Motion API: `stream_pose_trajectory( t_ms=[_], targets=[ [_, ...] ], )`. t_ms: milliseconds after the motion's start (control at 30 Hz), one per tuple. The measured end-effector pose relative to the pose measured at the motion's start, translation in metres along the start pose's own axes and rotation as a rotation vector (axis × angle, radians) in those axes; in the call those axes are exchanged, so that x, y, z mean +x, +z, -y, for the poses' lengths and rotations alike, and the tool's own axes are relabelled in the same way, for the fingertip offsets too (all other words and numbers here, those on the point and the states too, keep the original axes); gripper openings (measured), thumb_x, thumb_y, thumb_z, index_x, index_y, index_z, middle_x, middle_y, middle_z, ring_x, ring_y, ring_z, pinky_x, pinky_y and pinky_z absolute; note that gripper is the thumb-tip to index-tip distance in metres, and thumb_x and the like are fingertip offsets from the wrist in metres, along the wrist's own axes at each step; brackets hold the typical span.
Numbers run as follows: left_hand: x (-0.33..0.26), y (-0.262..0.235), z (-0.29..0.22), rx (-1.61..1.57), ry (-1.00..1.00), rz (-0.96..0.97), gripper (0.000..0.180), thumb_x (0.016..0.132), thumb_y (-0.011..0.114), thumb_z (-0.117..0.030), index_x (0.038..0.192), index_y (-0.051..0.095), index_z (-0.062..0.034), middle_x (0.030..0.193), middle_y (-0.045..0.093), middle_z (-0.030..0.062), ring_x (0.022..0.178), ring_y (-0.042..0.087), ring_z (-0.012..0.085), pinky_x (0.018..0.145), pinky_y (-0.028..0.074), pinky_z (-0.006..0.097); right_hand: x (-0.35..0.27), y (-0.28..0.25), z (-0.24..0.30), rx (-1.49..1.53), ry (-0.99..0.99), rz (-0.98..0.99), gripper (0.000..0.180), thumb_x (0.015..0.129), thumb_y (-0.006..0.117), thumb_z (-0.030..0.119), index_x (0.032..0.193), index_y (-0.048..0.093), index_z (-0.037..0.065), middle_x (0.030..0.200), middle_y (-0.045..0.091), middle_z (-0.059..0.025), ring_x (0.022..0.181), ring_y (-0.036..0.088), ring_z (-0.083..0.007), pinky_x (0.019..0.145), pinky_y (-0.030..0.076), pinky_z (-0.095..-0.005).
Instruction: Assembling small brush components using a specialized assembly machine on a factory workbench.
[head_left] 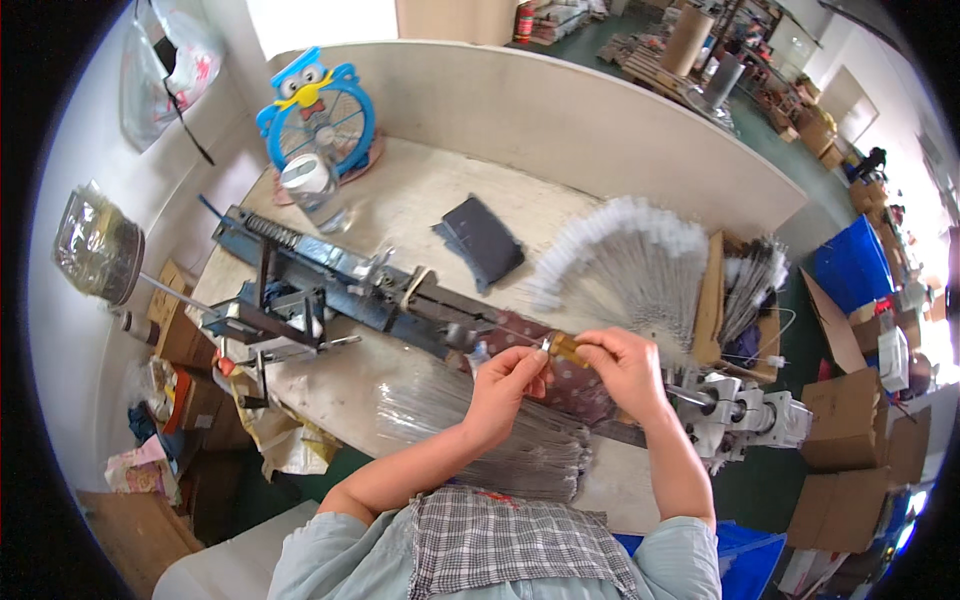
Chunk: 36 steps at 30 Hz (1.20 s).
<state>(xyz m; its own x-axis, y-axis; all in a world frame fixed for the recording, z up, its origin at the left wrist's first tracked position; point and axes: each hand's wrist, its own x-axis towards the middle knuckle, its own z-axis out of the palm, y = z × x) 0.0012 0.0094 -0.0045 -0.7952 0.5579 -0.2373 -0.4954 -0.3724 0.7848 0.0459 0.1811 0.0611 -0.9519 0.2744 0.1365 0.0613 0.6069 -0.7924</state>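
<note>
Above the middle of the bench, my right hand point(625, 368) is closed round a small tool with an amber handle point(566, 348) and a metal collar. A thin rod reaches from its collar toward the far left; I cannot tell the tool's exact kind. Close beside the collar, my left hand point(507, 388) is pinched shut, and what lies between its fingertips is too small to make out. Under both hands lies a dark red dotted cloth point(583, 392). A bundle of thin grey wires point(520, 455) rests just in front of me, partly hidden by my left forearm.
A long metal bench machine point(410, 325) crosses the table, with a clamp-like end point(745, 410) at right. White-tipped wires point(630, 255) fan out behind, beside a cardboard box point(712, 300). Farther left are a dark folded cloth point(482, 243), a jar point(318, 195) and a blue fan point(320, 125).
</note>
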Motion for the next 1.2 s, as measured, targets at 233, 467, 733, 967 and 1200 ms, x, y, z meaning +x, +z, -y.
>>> stream_pose_trajectory(
  t_ms=[233, 467, 733, 967, 1200],
  targets=[
    [0.011, 0.014, 0.02, 0.213, 0.063, 0.064, 0.017, 0.093, 0.055, -0.017, 0.096, 0.062, -0.0014, 0.081, 0.062, 0.0042, 0.064, 0.052, 0.0072, 0.06, 0.043, 0.021, -0.015, -0.014, -0.028, 0.23, 0.073, 0.083, 0.018, 0.081, 0.068, 0.013, 0.096, 0.067, 0.003, 0.079, 0.065, -0.0095, 0.072, 0.061, -0.0188, 0.066, 0.047, -0.0293],
    [0.005, 0.014, 0.008, 0.169, 0.077, -0.119, 0.016, 0.093, 0.056, -0.017, 0.096, 0.061, -0.002, 0.082, 0.061, 0.0025, 0.067, 0.054, 0.0074, 0.061, 0.044, 0.022, -0.01, -0.021, -0.015, 0.063, -0.124, 0.103, 0.016, 0.079, 0.068, 0.014, 0.09, 0.068, 0.004, 0.078, 0.064, -0.007, 0.071, 0.059, -0.0215, 0.066, 0.047, -0.0317],
    [0.0, 0.009, -0.011, -0.017, -0.025, -0.24, 0.019, 0.093, 0.056, -0.024, 0.095, 0.059, -0.006, 0.072, 0.058, 0.0002, 0.061, 0.053, 0.007, 0.056, 0.041, 0.02, 0.027, 0.044, 0.001, -0.377, -0.357, -0.1, 0.01, 0.077, 0.066, 0.018, 0.082, 0.064, 0.009, 0.078, 0.063, -0.0056, 0.078, 0.058, -0.0263, 0.072, 0.045, -0.0385],
    [-0.003, 0.001, -0.01, 0.082, -0.047, -0.191, 0.03, 0.096, 0.049, -0.034, 0.098, 0.057, -0.0045, 0.073, 0.06, 0.0035, 0.062, 0.056, 0.0105, 0.056, 0.045, 0.022, 0.021, 0.033, 0.016, -0.1, -0.125, 0.105, 0.015, 0.08, 0.063, 0.02, 0.084, 0.067, 0.006, 0.08, 0.066, -0.0098, 0.081, 0.06, -0.0297, 0.071, 0.046, -0.0393],
    [-0.001, 0.002, -0.018, -0.165, -0.079, -0.144, 0.042, 0.098, 0.036, -0.042, 0.107, 0.054, -0.0054, 0.097, 0.063, 0.0072, 0.095, 0.06, 0.0168, 0.082, 0.045, 0.03, 0.017, 0.042, 0.014, -0.198, -0.241, -0.024, 0.022, 0.077, 0.066, 0.022, 0.092, 0.068, 0.006, 0.083, 0.065, -0.0081, 0.082, 0.06, -0.0286, 0.073, 0.045, -0.038]
  ],
)
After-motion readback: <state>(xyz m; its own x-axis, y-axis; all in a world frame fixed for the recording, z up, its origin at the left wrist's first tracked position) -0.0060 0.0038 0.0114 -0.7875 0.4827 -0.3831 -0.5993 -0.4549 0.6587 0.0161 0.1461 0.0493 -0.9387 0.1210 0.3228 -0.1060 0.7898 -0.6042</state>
